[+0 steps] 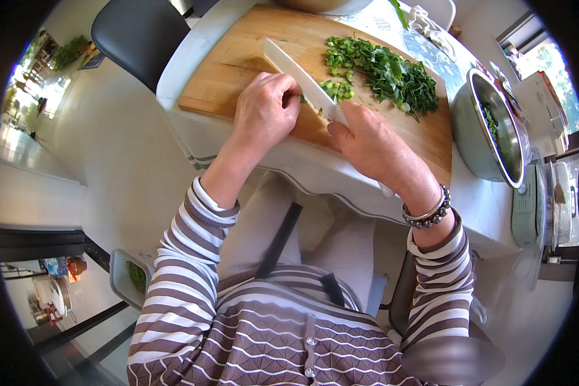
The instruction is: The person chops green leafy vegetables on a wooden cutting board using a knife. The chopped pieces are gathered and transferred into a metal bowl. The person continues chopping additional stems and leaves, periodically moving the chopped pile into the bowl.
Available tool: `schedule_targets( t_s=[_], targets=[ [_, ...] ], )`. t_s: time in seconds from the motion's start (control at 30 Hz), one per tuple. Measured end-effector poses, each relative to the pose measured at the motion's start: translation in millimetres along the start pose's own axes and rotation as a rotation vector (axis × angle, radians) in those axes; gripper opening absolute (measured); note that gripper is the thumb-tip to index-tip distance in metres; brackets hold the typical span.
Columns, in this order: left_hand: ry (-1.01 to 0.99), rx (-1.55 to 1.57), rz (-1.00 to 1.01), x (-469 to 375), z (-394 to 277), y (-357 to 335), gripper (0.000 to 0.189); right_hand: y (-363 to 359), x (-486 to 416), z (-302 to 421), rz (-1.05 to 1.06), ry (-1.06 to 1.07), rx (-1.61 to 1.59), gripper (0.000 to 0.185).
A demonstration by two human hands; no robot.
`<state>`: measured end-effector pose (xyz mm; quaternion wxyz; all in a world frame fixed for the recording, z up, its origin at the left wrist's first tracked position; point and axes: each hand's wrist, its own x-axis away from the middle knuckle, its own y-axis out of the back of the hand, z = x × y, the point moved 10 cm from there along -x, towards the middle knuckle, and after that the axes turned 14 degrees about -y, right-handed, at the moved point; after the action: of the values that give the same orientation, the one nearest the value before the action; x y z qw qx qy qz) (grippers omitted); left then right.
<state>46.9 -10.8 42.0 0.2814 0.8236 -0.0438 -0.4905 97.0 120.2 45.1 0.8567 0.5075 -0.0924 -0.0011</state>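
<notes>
In my right hand [374,140] is a kitchen knife [296,72] with a pale blade and a white handle. The blade slants up and left over a wooden cutting board [222,67]. My left hand [268,103] is curled just left of the blade, near the board's front edge. A scrap of green shows by its fingertips; whether the fingers grip it is hidden. Chopped leafy greens [395,75] are heaped on the board's right half. Beside the blade is a small pile of cut green stems [337,89].
A steel bowl [487,128] with greens inside stands tilted in view, right of the board. Behind the board is another metal bowl [323,5]. A white cloth [432,29] lies at the far right. A dark chair [140,41] stands left; a bin [130,277] is below.
</notes>
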Motion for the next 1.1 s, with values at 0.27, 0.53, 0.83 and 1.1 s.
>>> schedule_targets(
  t_s=[0.27,0.53,0.83,1.1],
  targets=[
    [-0.007,-0.057,0.04,-4,-1,-4,0.007,-13,-7,9,-0.075,0.013,0.152,0.02],
    [0.046,-0.06,0.057,-2,4,-6,0.004,24,-3,-29,-0.12,-0.036,0.012,0.019],
    [0.034,-0.071,0.24,-22,-6,-29,0.007,56,23,-116,-0.131,-0.226,-0.829,0.024],
    [0.091,0.196,0.275,-57,-5,-82,0.024,43,20,-135,-0.173,-0.105,-1.132,0.02]
  ],
)
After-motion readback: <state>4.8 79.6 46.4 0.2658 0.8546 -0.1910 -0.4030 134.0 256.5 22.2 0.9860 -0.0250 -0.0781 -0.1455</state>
